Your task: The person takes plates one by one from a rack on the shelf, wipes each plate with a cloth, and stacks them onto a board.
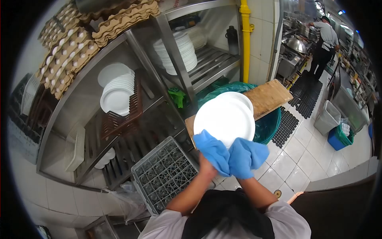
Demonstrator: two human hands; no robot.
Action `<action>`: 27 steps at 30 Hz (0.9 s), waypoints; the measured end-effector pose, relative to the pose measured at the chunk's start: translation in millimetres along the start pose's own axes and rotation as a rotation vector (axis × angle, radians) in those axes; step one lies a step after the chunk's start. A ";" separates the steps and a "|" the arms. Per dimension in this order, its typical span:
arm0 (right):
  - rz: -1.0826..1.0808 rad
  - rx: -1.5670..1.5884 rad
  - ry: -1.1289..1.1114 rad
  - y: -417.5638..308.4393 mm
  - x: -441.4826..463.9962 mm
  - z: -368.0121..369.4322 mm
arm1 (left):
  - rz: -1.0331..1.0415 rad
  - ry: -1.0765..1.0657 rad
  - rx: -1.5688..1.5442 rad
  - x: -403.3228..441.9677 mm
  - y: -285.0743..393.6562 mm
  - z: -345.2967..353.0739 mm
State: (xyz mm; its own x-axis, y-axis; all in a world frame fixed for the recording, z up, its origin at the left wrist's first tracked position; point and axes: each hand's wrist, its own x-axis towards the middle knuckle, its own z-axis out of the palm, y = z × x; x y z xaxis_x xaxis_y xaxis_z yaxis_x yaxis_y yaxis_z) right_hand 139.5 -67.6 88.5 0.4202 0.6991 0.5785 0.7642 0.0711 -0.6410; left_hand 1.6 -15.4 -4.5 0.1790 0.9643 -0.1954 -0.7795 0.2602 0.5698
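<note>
At six o'clock the white plate [223,119] is supported through blue cloth [248,157]; how far the covered fingers are closed cannot be told. The rim should be kept evenly supported.

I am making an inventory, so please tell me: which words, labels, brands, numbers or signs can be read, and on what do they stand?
No text can be read.
Front white plate: no lettering visible.
Blue cloth: blurred, none readable.
Egg trays: none readable.
Dark flask: too small to tell.
</note>
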 end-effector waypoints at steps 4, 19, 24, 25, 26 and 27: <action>-0.523 0.035 -0.165 44.0 9.9 -12.7 | 0.032 0.082 0.624 28.3 83.6 9.6; -0.530 -0.579 -0.665 15.0 -5.0 -58.2 | -0.019 0.111 0.495 168.1 33.9 45.8; -0.344 0.101 -0.063 -29.8 68.7 -106.5 | -0.098 -0.390 1.208 115.7 90.3 -21.4; -0.305 0.039 0.000 -34.4 83.3 -102.6 | -0.080 -0.545 1.412 96.4 111.7 -29.7; -0.282 -0.030 0.033 -38.1 96.2 -95.3 | -0.066 -0.499 1.413 82.4 137.1 -27.2; -0.270 -0.089 0.033 -41.2 106.9 -83.7 | -0.226 -0.615 1.656 66.6 167.8 -21.2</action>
State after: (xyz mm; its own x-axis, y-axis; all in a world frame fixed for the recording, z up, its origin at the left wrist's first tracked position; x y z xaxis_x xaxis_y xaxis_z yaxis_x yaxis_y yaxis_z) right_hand 193.9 -55.4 218.9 0.2104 0.6397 0.7393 0.8898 0.1879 -0.4158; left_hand -130.1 91.4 61.2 0.6659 0.6832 -0.2996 0.5809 -0.2228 0.7829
